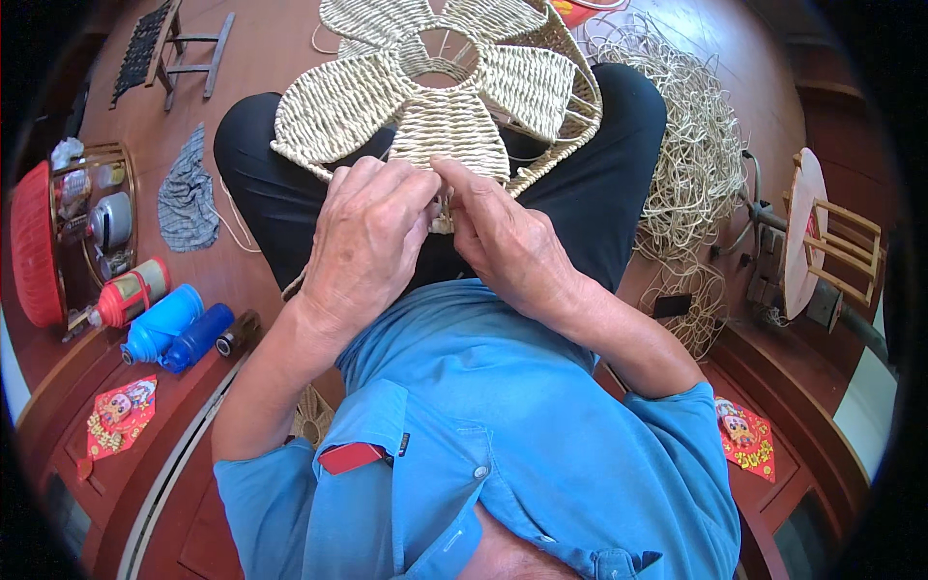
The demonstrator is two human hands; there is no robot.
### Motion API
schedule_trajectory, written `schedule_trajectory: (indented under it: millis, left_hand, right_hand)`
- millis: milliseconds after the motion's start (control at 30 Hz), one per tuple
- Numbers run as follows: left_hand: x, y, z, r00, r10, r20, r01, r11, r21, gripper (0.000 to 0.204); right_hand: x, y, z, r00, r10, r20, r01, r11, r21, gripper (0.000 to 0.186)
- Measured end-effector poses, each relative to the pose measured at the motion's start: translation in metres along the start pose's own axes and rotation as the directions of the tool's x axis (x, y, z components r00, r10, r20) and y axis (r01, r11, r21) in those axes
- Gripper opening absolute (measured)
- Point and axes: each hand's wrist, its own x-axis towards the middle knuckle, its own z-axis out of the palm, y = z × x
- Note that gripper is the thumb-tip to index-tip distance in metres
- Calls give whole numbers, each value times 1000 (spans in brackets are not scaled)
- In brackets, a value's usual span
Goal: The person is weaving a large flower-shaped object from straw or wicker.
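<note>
A flower-shaped piece woven from pale straw cord (449,130) rests across my lap, its petals spreading round an open ring in the middle. Behind its right side curves a woven rim (583,97). At the tip of the nearest petal my left hand (372,227) is closed, back upward, its fingertips hidden beneath the knuckles. My right hand (507,232) meets it there, thumb and fingers bent together against the petal's edge. A short bit of pale cord shows between the two hands. Exactly what the fingertips pinch is mostly covered.
A big heap of loose straw cord (691,155) lies on the floor to the right, near a round-topped stool (804,232). On the left are a grey cloth (188,198), thermos flasks (164,324), a rack (106,208) and a small folding chair (159,53).
</note>
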Motion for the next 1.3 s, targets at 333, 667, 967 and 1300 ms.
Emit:
schedule_trajectory:
  millis: [333,667,967,1300]
  left_hand:
    - [1,2,5,1000,-1,-31,0,999,-47,16]
    - [1,2,4,1000,8,-30,-8,1000,-5,19]
    - [-9,-6,2,977,-112,-183,99,992,-78,23]
    - [-35,-1,-17,928,-352,-119,312,912,-267,18]
  right_hand:
    - [4,6,-7,985,-171,11,170,970,-174,69]
    - [2,9,-5,972,-233,-23,219,941,-257,71]
    - [9,3,-14,969,-242,50,246,931,-270,62]
    - [17,-4,-27,963,-211,164,252,923,-290,55]
